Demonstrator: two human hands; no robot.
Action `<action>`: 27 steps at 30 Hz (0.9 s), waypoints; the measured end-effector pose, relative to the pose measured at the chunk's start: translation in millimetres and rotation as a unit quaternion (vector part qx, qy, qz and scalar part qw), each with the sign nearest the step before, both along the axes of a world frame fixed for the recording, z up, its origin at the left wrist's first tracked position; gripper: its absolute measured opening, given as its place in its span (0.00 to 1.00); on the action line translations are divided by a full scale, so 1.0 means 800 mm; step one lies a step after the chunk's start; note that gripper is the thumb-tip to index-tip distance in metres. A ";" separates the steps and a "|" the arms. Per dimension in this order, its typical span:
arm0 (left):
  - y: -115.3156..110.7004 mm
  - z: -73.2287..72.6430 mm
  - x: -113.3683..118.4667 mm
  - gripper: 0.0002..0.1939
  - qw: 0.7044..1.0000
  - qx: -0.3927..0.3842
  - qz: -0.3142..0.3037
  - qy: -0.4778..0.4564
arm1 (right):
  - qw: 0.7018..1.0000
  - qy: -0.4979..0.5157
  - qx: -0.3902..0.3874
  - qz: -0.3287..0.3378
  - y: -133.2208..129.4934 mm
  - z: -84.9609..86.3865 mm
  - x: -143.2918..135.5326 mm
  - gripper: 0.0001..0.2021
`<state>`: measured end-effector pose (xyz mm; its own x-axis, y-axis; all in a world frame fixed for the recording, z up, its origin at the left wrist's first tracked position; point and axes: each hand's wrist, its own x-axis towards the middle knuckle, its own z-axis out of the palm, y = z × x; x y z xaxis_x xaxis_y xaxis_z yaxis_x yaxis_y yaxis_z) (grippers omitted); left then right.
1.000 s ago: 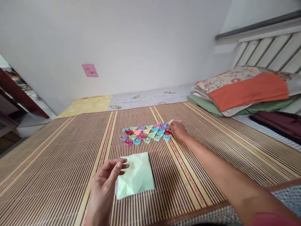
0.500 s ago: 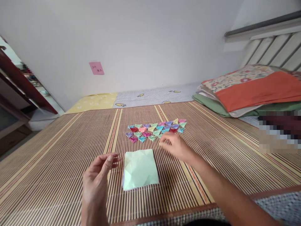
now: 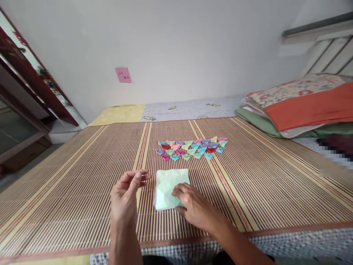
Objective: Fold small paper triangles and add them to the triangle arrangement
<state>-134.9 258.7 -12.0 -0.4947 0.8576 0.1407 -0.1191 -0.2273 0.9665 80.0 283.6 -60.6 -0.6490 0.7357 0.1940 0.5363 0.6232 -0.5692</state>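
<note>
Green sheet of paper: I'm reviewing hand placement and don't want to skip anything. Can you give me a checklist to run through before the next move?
1. Green sheet on top of the pile: ok; lilac paper shows along its left edge.
2. Green sheet smooth: not ok; creases show across it.
3. Right hand at the sheet: ok, over its lower right part.
4. Right hand's fingers gripping just one sheet: cannot tell.
5. Left hand free: ok, left of the sheet and apart from it, nothing visible held.
6. Folded paper pieces clear of both hands: ok, in rows on the mat beyond the sheet.
</note>
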 end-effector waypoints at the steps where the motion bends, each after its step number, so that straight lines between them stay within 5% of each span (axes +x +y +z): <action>1: 0.000 0.000 -0.001 0.10 1.000 -0.001 -0.002 0.001 | 1.000 0.009 -0.007 0.000 0.000 -0.001 0.001 0.19; 12: 0.006 -0.010 0.002 0.11 1.000 -0.004 -0.011 0.013 | 0.995 0.051 -0.086 -0.007 0.005 0.002 0.008 0.11; 16: 0.009 -0.009 0.007 0.11 1.000 -0.010 -0.010 0.015 | 0.996 0.071 -0.062 -0.004 0.004 -0.001 0.009 0.06; 21: 0.013 -0.011 0.008 0.12 0.999 -0.014 -0.026 0.028 | 0.997 0.080 0.009 0.004 0.004 -0.010 0.005 0.12; 27: 0.018 -0.020 0.009 0.14 0.999 -0.021 -0.034 0.020 | 0.963 0.231 0.073 -0.118 0.031 0.001 0.023 0.12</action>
